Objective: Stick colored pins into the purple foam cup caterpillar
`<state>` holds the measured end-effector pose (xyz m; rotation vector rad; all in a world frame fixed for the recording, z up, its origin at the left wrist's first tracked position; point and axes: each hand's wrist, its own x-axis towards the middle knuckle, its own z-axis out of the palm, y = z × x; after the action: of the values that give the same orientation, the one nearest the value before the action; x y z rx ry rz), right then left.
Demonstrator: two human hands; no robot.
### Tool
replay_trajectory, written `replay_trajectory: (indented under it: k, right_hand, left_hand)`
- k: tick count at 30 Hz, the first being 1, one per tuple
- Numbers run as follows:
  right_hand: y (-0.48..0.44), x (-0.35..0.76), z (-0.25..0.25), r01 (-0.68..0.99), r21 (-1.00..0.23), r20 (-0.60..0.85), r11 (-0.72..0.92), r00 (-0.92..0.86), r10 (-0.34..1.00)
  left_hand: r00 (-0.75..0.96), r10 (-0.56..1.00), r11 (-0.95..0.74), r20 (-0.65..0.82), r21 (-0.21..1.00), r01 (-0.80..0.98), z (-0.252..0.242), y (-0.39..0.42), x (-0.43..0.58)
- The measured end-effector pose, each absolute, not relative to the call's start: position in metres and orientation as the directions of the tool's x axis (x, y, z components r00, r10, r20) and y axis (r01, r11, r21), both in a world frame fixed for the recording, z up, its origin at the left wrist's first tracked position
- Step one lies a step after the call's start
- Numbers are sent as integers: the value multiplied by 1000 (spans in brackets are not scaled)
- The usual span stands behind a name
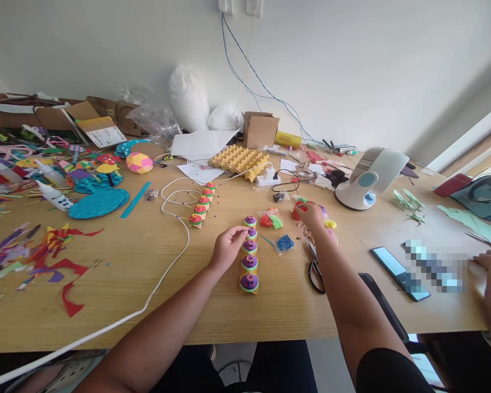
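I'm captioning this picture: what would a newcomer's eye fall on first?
Probably the strip of purple domes in the middle of the table, with the left hand near its far end. A red-and-green strip lies farther back, to its left. The white fan stands out toward the right.

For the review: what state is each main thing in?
Left hand: fingertips pinched together at the purple row
Purple row: on the table, domes up
Right hand: at the red material, grip unclear
Red-and-green row: domes up
Scissors: lying down, blade opening unclear
Fan: upright, running or not unclear
Blue disc: lying flat
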<state>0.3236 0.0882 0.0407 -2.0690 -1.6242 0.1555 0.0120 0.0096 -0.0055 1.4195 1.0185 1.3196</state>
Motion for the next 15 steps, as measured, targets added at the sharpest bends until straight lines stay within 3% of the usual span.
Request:
replay_trajectory:
  k: [7,15]
  right_hand:
    - [88,328,37,797,-569,222,-202,385,896]
    - [78,333,56,738,-675,444,10,396,804]
  left_hand:
    - [84,967,-242,240,970,14,-3,8,11]
    - [66,967,-246,247,969,-17,-3,9,11]
